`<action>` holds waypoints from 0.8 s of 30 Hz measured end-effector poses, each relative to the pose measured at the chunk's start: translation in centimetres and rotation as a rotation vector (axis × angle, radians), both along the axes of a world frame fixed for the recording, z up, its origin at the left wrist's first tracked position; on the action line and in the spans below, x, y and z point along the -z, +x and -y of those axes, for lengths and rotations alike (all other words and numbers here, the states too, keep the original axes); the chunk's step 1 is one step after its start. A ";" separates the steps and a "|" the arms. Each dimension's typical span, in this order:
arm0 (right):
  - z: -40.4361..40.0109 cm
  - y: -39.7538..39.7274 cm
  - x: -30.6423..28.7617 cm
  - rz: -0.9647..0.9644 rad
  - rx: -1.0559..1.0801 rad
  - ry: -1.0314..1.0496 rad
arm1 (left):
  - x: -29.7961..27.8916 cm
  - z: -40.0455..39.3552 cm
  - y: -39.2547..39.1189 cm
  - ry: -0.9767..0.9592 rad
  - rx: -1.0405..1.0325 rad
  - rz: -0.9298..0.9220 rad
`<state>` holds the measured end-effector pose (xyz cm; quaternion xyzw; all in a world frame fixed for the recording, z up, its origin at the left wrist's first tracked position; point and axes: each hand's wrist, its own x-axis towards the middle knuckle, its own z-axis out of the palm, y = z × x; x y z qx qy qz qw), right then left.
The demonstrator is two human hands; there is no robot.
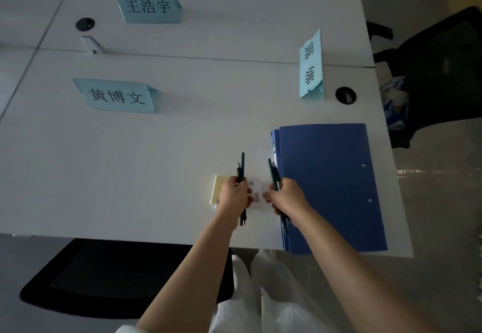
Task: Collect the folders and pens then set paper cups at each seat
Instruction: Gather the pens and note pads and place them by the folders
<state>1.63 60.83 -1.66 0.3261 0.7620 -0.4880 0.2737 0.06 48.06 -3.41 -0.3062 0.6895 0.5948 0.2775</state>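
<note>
Firmly, a bundle of dark pens is gripped in the curled left hand, and a second bundle is held in the closed right hand (both above a yellow notepad). Blue folders are stacked just beside the right hand on the white table.

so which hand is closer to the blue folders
Right. The right hand, gripping pens, sits at the left edge of the blue folders; the left hand, also gripping pens, is farther left over the yellow notepad.
</note>
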 end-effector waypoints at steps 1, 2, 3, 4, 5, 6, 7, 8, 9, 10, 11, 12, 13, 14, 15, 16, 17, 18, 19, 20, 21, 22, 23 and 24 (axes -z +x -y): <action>-0.2 -0.1 0.0 -0.003 -0.036 0.051 | 0.0 -0.9 -0.2 0.038 0.003 0.028; -0.3 -0.2 0.1 -0.006 -0.064 0.100 | 0.0 -1.6 -0.4 0.063 0.010 0.057; -0.4 -0.3 0.2 -0.008 -0.085 0.141 | 0.2 -2.1 -0.5 0.078 0.020 0.083; -0.7 -0.3 0.3 -0.015 -0.100 0.170 | 0.4 -2.8 -0.6 0.083 0.030 0.104; -0.7 -0.4 0.3 -0.019 -0.110 0.188 | 0.7 -3.0 -0.6 0.079 0.034 0.117; -0.8 -0.5 0.3 -0.021 -0.121 0.204 | 1.0 -3.3 -0.6 0.062 0.038 0.125; -0.9 -0.6 0.3 -0.022 -0.135 0.219 | 1.2 -3.6 -0.5 0.039 0.041 0.127; -1.0 -0.6 0.2 -0.026 -0.148 0.228 | 1.3 -3.8 -0.5 0.015 0.055 0.128; -1.1 -0.6 0.1 -0.035 -0.155 0.229 | 1.4 -4.0 -0.4 -0.010 0.078 0.124; -1.1 -0.6 0.0 -0.046 -0.158 0.223 | 1.4 -4.1 -0.3 -0.033 0.105 0.123; -1.2 -0.5 -0.1 -0.058 -0.152 0.211 | 1.4 -4.2 -0.1 -0.054 0.125 0.124; -1.2 -0.5 -0.2 -0.070 -0.149 0.199 | 1.2 -4.3 0.0 -0.066 0.133 0.127; -1.3 -0.4 -0.2 -0.074 -0.148 0.184 | 1.1 -4.4 0.2 -0.072 0.133 0.125; -1.4 -0.2 -0.3 -0.076 -0.153 0.175 | 1.0 -4.5 0.4 -0.081 0.125 0.118; -1.4 -0.1 -0.4 -0.077 -0.151 0.172 | 0.8 -4.6 0.6 -0.088 0.121 0.106; -1.7 0.2 -0.6 -0.080 -0.157 0.172 | 0.7 -4.8 0.8 -0.098 0.120 0.092; -1.9 0.4 -0.8 -0.088 -0.164 0.168 | 0.5 -4.9 1.1 -0.105 0.122 0.076; -2.2 0.7 -1.1 -0.103 -0.167 0.161 | 0.4 -5.0 1.3 -0.112 0.119 0.062; -2.5 1.0 -1.3 -0.115 -0.173 0.156 | 0.3 -5.0 1.5 -0.117 0.113 0.046; -3.0 1.3 -1.5 -0.123 -0.178 0.152 | 0.3 -4.9 1.8 -0.121 0.102 0.029; -3.5 1.8 -1.7 -0.128 -0.183 0.146 | 0.2 -4.8 2.1 -0.119 0.097 0.010; -4.0 2.2 -1.7 -0.132 -0.183 0.130 | 0.1 -4.6 2.4 -0.112 0.088 -0.004; -4.6 2.7 -1.6 -0.141 -0.177 0.113 | -0.2 -4.3 2.7 -0.103 0.081 -0.010; -5.3 3.2 -1.5 -0.142 -0.166 0.098 | -0.5 -4.0 3.0 -0.093 0.080 -0.013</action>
